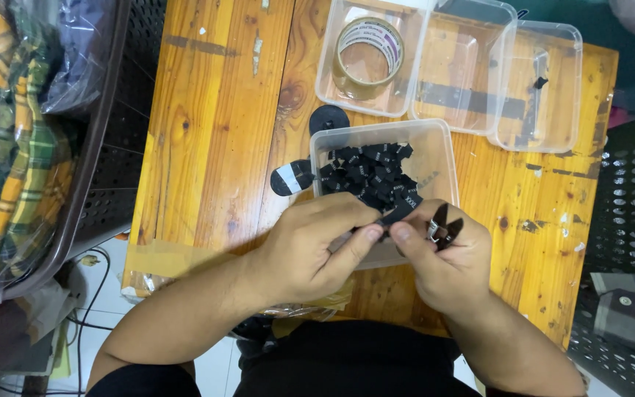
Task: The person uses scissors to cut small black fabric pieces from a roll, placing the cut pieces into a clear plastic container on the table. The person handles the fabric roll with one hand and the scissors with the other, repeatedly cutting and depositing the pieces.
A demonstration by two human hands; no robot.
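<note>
My left hand (316, 246) and my right hand (442, 261) meet over the near edge of a clear plastic tub (435, 143) filled with several small black fabric labels (369, 173). Both thumbs and forefingers pinch one black label (398, 213) between them. My right hand also holds small black thread snips (444, 226) tucked against the palm, blades pointing up. A black roll of label tape (293, 177) lies just left of the tub, with a black disc (329, 117) behind it.
The wooden table (214, 140) carries a clear tub with a roll of brown packing tape (368, 57) and two more clear tubs (542, 88) at the back. A basket of bagged plaid cloth (23, 140) stands left; a dark perforated crate (630, 220) right.
</note>
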